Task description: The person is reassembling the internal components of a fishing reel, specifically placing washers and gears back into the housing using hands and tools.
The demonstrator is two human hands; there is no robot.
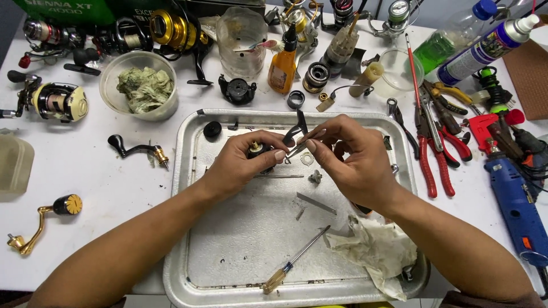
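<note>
Over tray (188, 171), reel part (258, 150) in left hand (242, 162), right hand (354, 159) pinching its bail arm (299, 134).

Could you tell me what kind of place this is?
Probably a workbench for repairing fishing reels. Whole reels and loose reel handles lie on the white table, red pliers lie at the side, and both hands hold small reel parts over a metal tray.
</note>
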